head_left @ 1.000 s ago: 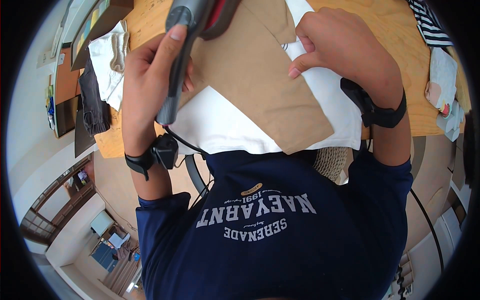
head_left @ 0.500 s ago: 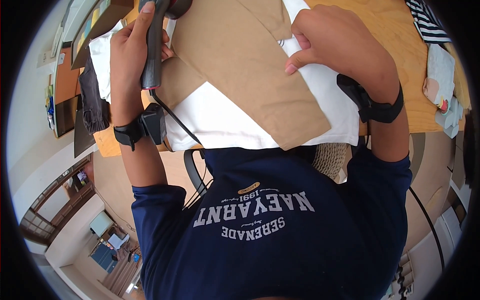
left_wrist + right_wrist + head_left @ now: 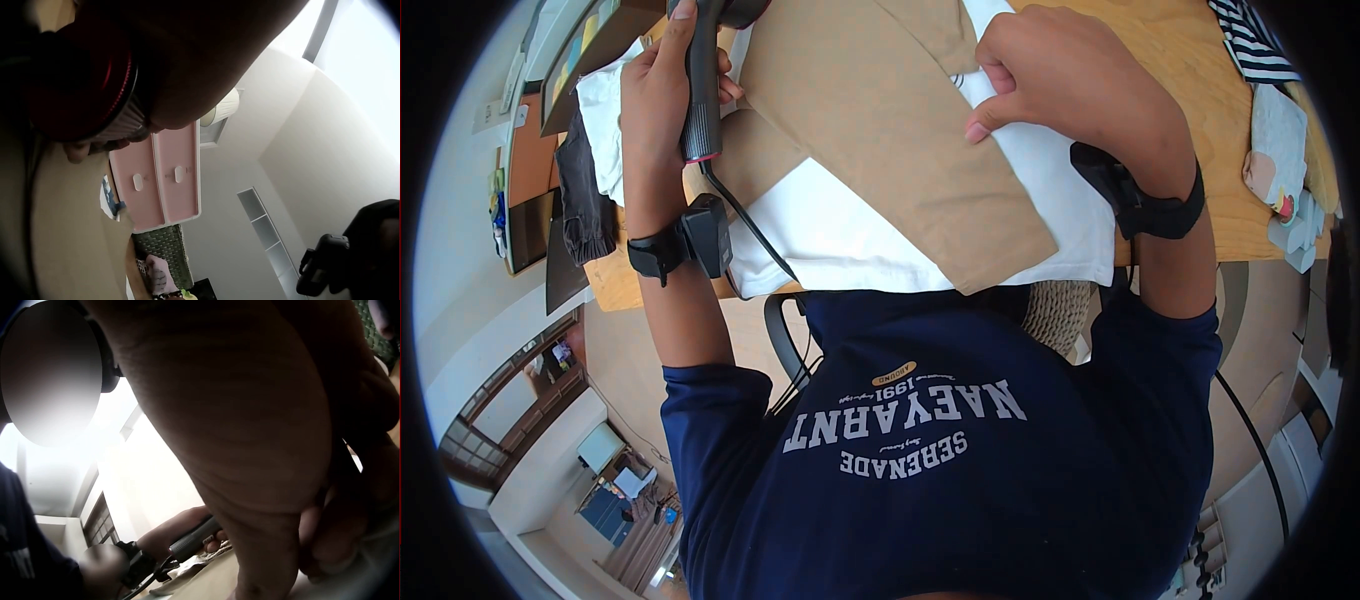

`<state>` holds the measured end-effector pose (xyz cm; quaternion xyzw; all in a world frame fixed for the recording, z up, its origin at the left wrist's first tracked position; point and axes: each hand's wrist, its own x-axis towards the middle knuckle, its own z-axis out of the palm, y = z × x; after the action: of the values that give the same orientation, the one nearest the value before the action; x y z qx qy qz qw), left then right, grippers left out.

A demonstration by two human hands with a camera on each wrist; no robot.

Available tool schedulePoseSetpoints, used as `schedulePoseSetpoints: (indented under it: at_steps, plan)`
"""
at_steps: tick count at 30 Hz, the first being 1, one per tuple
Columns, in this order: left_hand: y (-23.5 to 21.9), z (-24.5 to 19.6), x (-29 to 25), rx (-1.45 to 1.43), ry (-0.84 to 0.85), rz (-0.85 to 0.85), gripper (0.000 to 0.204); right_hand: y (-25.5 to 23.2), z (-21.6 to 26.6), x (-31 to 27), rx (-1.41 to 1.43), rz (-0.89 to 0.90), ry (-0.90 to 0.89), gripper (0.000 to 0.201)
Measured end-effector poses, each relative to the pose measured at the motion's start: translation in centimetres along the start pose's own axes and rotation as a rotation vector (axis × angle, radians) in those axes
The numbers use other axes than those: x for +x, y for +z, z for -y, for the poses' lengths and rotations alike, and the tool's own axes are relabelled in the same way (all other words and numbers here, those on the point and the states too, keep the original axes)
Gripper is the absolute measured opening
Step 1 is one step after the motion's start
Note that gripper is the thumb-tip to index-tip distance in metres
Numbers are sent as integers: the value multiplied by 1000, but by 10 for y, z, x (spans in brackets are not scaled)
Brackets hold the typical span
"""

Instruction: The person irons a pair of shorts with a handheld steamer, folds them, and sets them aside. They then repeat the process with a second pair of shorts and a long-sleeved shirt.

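Pressing the tan garment (image 3: 890, 130) flat on the white cloth (image 3: 850, 240) is the work in hand, and the main risk is heat: the handheld steamer (image 3: 700, 90) sits at about ten o'clock on the tabletop (image 3: 1190, 70), and if its head swings toward two o'clock it could scald the fingers pinning the fabric there. The black cord (image 3: 750, 225) trails off the near edge of the tabletop past the person's lap; a snag on it could jerk the steamer sideways and crease the garment again. The fabric could also slide if the pinning grip eases.

The left hand (image 3: 665, 110) is curled tight round the steamer's grey handle, thumb laid along it, with the head at the top edge of the head view and mostly out of frame. The right hand (image 3: 1060, 80) has its fingers bent and pinches the garment's edge at about one o'clock, thumb pressed down where tan meets white. Folded clothes (image 3: 605, 130) lie at nine o'clock, more (image 3: 1280, 140) at three.
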<state>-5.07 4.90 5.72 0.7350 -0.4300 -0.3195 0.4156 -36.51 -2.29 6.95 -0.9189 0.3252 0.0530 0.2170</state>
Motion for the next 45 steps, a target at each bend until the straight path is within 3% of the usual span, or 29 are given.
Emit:
schedulePoseSetpoints:
  at_steps: [16, 18, 21, 45]
  plan:
    - [1, 3, -2, 22, 14, -6, 53, -4, 3, 1, 91, 67, 18, 43]
    - [3, 4, -3, 29, 19, -23, 53, 16, 2, 6, 4, -87, 51, 52]
    - [5, 1, -5, 27, 7, -30, 53, 19, 1, 5, 24, -135, 22, 53]
    - [11, 6, -11, -24, 13, -85, 53, 21, 1, 4, 1, -150, 23, 53]
